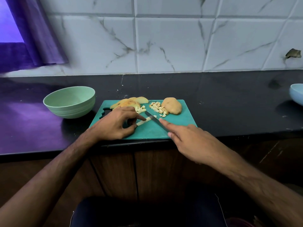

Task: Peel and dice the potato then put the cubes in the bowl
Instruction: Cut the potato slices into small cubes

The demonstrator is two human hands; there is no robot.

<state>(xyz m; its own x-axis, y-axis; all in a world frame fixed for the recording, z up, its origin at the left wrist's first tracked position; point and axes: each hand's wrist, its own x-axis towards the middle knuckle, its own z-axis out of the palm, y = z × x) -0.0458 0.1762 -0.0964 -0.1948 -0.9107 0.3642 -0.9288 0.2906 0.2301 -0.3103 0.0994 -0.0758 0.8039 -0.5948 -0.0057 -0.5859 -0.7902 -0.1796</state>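
On the teal cutting board my left hand pinches a pale potato strip between thumb and forefinger. My right hand grips a knife, forefinger laid along the blade, whose tip rests across the strip's far end. A pile of small cubes lies beside a potato half at the board's back right. More cubes and several potato slices sit at the back left. An empty green bowl stands left of the board.
A light blue bowl shows at the right edge of the black counter. The board lies at the counter's front edge, above brown cabinet doors. A tiled wall runs behind, and a purple curtain hangs at the left.
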